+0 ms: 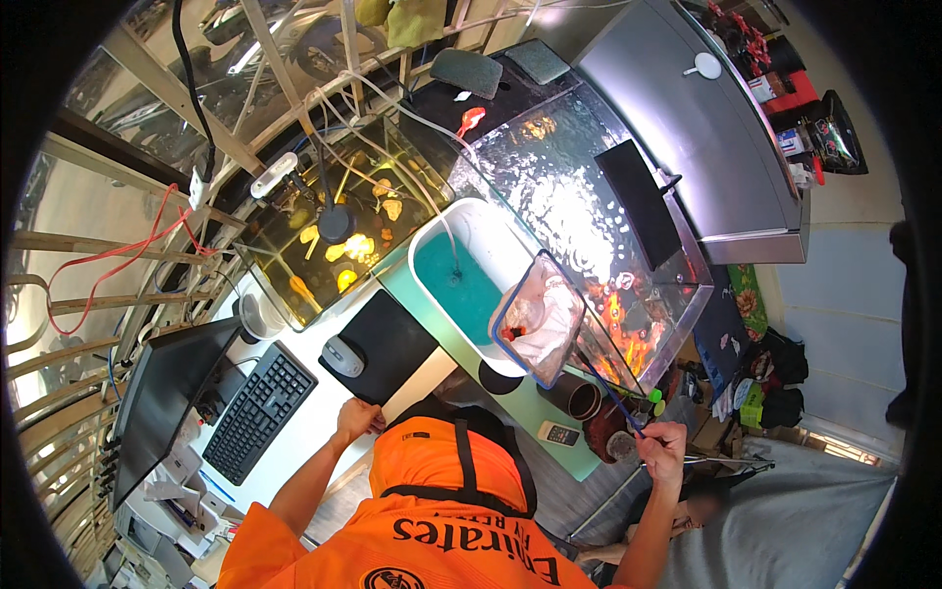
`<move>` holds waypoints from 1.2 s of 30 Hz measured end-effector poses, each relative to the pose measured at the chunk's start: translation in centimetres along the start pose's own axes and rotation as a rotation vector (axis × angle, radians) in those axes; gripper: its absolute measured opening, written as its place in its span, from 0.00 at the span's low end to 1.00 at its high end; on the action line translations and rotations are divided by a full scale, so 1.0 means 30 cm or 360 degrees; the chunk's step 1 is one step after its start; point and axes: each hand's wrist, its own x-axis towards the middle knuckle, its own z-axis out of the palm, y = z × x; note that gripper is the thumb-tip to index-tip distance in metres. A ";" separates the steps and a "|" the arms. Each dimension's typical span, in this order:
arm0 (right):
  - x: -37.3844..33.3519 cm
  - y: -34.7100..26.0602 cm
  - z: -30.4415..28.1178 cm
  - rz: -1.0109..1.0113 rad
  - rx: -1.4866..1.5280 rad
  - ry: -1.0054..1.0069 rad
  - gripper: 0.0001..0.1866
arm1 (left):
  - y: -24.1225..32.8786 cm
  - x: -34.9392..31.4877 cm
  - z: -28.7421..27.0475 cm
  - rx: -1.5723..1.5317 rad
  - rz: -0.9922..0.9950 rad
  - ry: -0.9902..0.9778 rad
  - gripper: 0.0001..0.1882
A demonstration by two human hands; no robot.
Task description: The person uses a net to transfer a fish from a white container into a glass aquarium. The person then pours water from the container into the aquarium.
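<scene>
My right hand [662, 452] is closed round the thin blue handle of a fish net [549, 319]. The white mesh hangs over the near right part of a white tub [422, 257] that holds blue-green water. A small red and dark shape lies in the mesh; I cannot tell whether it is a fish. My left hand [359, 420] is at the desk edge by a black mouse pad [397, 339], its fingers curled. What they hold, if anything, is hidden. A grey mouse [342, 356] sits on the pad.
A large aquarium [549, 187] with orange fish stands right of the tub, a smaller yellow-lit tank [294, 240] to its left. A keyboard [260, 412] and monitor [167, 402] occupy the desk. A remote [558, 433] and dark cup [571, 396] are near the net. Another person [677, 515] is lower right.
</scene>
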 end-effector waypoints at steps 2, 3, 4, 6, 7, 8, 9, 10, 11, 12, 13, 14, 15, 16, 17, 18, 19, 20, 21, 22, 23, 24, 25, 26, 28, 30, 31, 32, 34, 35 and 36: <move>0.000 -0.002 -0.002 -0.0006 -0.0046 -0.0001 0.08 | 0.000 -0.001 -0.001 0.0015 0.0004 0.0007 0.15; 0.001 -0.003 -0.003 -0.0011 -0.0063 -0.0005 0.07 | 0.000 -0.001 -0.001 0.0010 0.0005 0.0001 0.15; 0.001 -0.003 -0.005 -0.0020 -0.0066 -0.0003 0.07 | 0.001 0.000 0.000 0.0015 0.0006 0.0002 0.15; 0.001 -0.005 -0.006 -0.0052 -0.0051 -0.0009 0.07 | 0.000 0.000 0.000 0.0012 0.0008 0.0001 0.15; 0.002 -0.009 -0.007 -0.0045 -0.0075 -0.0020 0.08 | 0.000 0.000 0.000 0.0003 0.0009 -0.0001 0.16; 0.003 -0.014 -0.009 -0.0048 -0.0092 -0.0035 0.08 | 0.000 0.000 0.000 -0.0005 0.0012 -0.0002 0.16; 0.004 -0.021 -0.009 -0.0063 -0.0105 -0.0054 0.09 | 0.000 0.001 0.000 -0.0001 0.0006 0.0000 0.16; 0.005 -0.025 -0.006 -0.0063 -0.0113 -0.0045 0.09 | 0.000 0.001 0.000 0.0003 0.0000 0.0002 0.16; 0.005 -0.029 -0.003 -0.0075 -0.0117 -0.0040 0.10 | 0.000 0.001 0.000 0.0007 -0.0006 0.0004 0.16; 0.006 -0.034 0.001 -0.0091 -0.0114 -0.0036 0.11 | 0.000 0.002 0.001 0.0001 -0.0009 0.0000 0.16; 0.007 -0.040 0.004 -0.0097 -0.0148 -0.0036 0.12 | 0.000 0.003 0.001 -0.0005 -0.0013 -0.0005 0.16; 0.008 -0.046 0.005 -0.0106 -0.0174 -0.0038 0.13 | 0.000 0.003 0.002 0.0005 -0.0024 -0.0002 0.16; 0.008 -0.052 0.006 -0.0108 -0.0188 -0.0042 0.13 | 0.000 0.003 0.001 -0.0002 -0.0012 -0.0008 0.15; 0.009 -0.059 0.006 -0.0122 -0.0223 -0.0048 0.13 | 0.000 0.003 0.001 0.0005 -0.0007 -0.0006 0.15; 0.010 -0.065 0.004 -0.0129 -0.0246 -0.0057 0.13 | 0.000 0.002 0.001 0.0028 -0.0010 0.0005 0.15; 0.010 -0.070 0.001 -0.0131 -0.0252 -0.0070 0.13 | 0.001 0.002 0.000 0.0017 -0.0001 0.0000 0.15; 0.010 -0.072 -0.001 -0.0133 -0.0271 -0.0062 0.13 | 0.001 0.001 0.001 0.0021 0.0000 0.0003 0.15; 0.008 -0.074 -0.004 -0.0131 -0.0273 -0.0057 0.13 | 0.001 0.000 0.001 0.0037 -0.0001 0.0015 0.15; 0.006 -0.075 -0.007 -0.0126 -0.0265 -0.0056 0.12 | 0.001 0.000 0.001 0.0024 -0.0002 0.0009 0.15; 0.003 -0.075 -0.010 -0.0128 -0.0263 -0.0048 0.12 | 0.002 -0.001 0.002 0.0022 -0.0005 0.0011 0.15; 0.002 -0.074 -0.013 -0.0127 -0.0250 -0.0044 0.12 | 0.002 0.000 0.002 0.0030 -0.0008 0.0020 0.15; 0.003 -0.073 -0.016 -0.0127 -0.0224 -0.0044 0.12 | 0.002 0.001 0.003 0.0013 -0.0007 0.0004 0.16; 0.004 -0.072 -0.018 -0.0159 -0.0245 -0.0050 0.12 | 0.002 0.002 0.002 0.0009 -0.0009 -0.0005 0.16; 0.006 -0.071 -0.020 -0.0189 -0.0255 -0.0059 0.12 | 0.001 0.002 0.002 0.0020 -0.0023 -0.0007 0.16; 0.007 -0.078 -0.024 -0.0204 -0.0279 -0.0063 0.13 | 0.001 0.003 0.001 0.0021 -0.0006 -0.0005 0.16; 0.004 -0.097 -0.031 -0.0172 -0.0306 -0.0055 0.12 | 0.001 0.000 0.000 0.0027 0.0001 -0.0001 0.16; 0.004 -0.105 -0.032 -0.0190 -0.0338 -0.0055 0.12 | 0.001 -0.001 0.000 0.0025 0.0006 -0.0002 0.16; 0.005 -0.113 -0.034 -0.0208 -0.0370 -0.0053 0.12 | 0.002 -0.003 0.000 0.0031 0.0011 0.0004 0.16; 0.008 -0.131 -0.039 -0.0237 -0.0419 -0.0062 0.12 | 0.004 -0.004 0.001 0.0019 0.0010 -0.0003 0.16; 0.011 -0.139 -0.042 -0.0246 -0.0435 -0.0072 0.12 | 0.004 -0.004 0.001 0.0030 0.0009 0.0005 0.17; 0.013 -0.146 -0.044 -0.0261 -0.0444 -0.0084 0.12 | 0.004 -0.004 0.000 0.0018 0.0010 -0.0004 0.17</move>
